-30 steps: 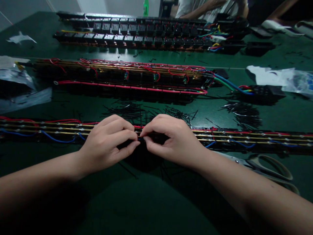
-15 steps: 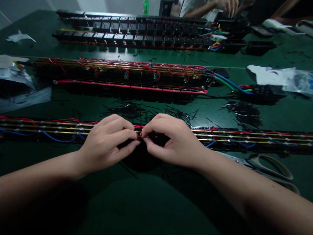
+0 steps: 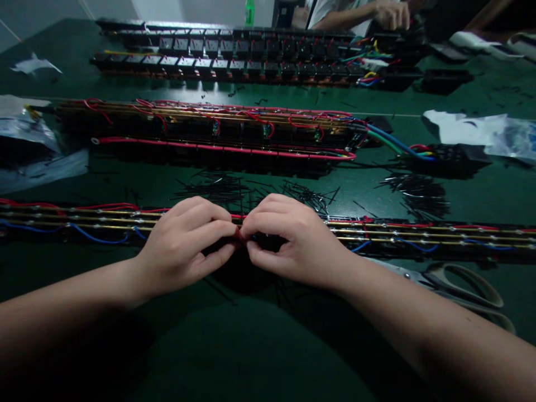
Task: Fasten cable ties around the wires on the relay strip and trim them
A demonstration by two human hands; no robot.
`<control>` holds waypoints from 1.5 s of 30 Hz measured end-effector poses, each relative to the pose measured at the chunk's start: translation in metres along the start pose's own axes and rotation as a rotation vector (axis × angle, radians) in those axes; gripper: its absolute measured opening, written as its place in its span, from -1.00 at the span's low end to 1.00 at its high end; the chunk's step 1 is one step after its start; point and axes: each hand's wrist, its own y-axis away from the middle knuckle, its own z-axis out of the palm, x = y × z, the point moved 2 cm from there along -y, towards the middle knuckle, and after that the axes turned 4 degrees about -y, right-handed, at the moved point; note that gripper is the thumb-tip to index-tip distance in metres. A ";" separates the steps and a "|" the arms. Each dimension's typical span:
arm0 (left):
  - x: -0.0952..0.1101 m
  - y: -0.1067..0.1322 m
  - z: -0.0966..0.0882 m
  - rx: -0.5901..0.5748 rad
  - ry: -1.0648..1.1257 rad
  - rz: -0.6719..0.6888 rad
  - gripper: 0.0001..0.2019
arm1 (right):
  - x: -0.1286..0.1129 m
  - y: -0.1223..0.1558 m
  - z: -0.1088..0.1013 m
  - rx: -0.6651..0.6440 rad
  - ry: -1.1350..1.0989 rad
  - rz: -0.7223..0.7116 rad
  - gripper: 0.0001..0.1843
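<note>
Both my hands meet at the middle of a long black strip assembly [image 3: 402, 234] with brass rods, red wires and blue wires. My left hand [image 3: 188, 240] is closed, its thumb and fingers pinched at the strip's front side. Tip to tip with it, my right hand [image 3: 293, 240] pinches at the same spot. What lies between the fingertips is too small and dark to make out. Just beyond the strip lie loose piles of thin black cable ties [image 3: 213, 188]. Scissors [image 3: 452, 285] rest partly under my right forearm.
Behind lies a second wired assembly [image 3: 226, 151] with a red cable and a black connector block [image 3: 456, 159]. Farther back are rows of black modules [image 3: 234, 68]. Plastic bags [image 3: 481, 131] lie at both sides. Another person's hand [image 3: 391, 14] is at the far edge, near a green bottle [image 3: 249, 12].
My fingertips have drawn slightly closer together, the right hand shifting a little left. The other person's hand at the far edge has moved slightly.
</note>
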 end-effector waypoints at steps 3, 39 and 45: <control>0.001 -0.001 0.000 -0.001 -0.009 0.004 -0.96 | -0.001 0.000 0.000 -0.004 0.003 0.002 -0.86; 0.008 0.001 -0.002 -0.006 -0.012 0.002 -0.94 | -0.003 -0.001 -0.003 -0.014 -0.086 -0.029 -0.91; 0.007 0.002 -0.002 -0.022 -0.016 -0.008 -0.93 | -0.004 0.001 -0.003 -0.015 -0.072 -0.023 -0.92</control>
